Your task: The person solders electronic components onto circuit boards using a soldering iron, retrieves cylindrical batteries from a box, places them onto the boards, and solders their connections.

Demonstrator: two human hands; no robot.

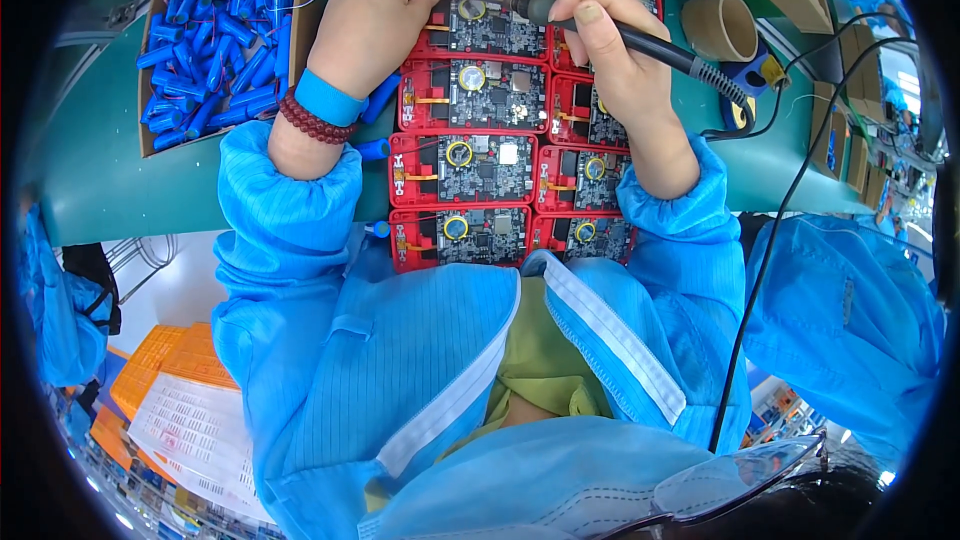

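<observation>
Circuit boards (487,168): red-framed, two columns on green table (120,190), centre, running near to far. Box (150,60): cardboard, far left, filled with blue cells (205,40). Tape roll (722,25): brown, far right, beside the boards. Soldering iron (640,40): dark handle, black cable trailing right; tip over a far board. Right hand (600,45): fingers pressed around the iron. Left hand (375,20): fingers curled, resting on a far-left board; whether it pinches anything cannot be told.

left hand (372,20): curling loosely, knuckles up, reaching toward 12 o'clock
right hand (600,40): pinching closed, forearm angling toward 11 o'clock
</observation>
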